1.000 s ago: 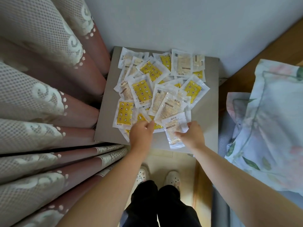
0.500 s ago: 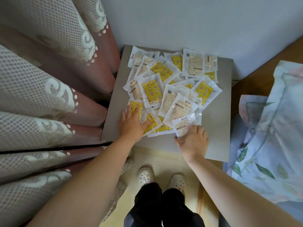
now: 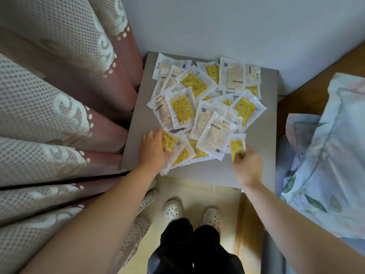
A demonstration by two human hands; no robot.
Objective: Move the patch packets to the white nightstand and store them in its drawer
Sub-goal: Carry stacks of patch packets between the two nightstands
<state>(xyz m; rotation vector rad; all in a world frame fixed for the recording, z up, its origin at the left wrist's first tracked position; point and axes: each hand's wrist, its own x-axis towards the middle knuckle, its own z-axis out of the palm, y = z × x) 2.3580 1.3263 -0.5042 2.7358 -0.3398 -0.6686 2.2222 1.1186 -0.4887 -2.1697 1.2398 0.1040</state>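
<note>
Several patch packets [image 3: 205, 107], clear wrappers with yellow or beige pads, lie in an overlapping heap on the grey top of the nightstand [image 3: 262, 147]. My left hand [image 3: 153, 150] rests on the packets at the heap's near left corner, fingers curled round the edge of a yellow packet [image 3: 169, 142]. My right hand [image 3: 246, 167] pinches a small yellow packet [image 3: 237, 146] at the heap's near right and holds it tilted up off the top. No drawer shows from this angle.
Lace-patterned pink curtains [image 3: 59, 115] hang against the nightstand's left side. A bed with a floral pillow [image 3: 331, 155] stands close on the right. A pale wall [image 3: 237, 26] backs the nightstand. My feet in white clogs [image 3: 191, 212] stand on the floor before it.
My right hand has gone from lying flat on a beige packet to pinching a yellow one further right, lifted. My left hand slid slightly along the near left packets.
</note>
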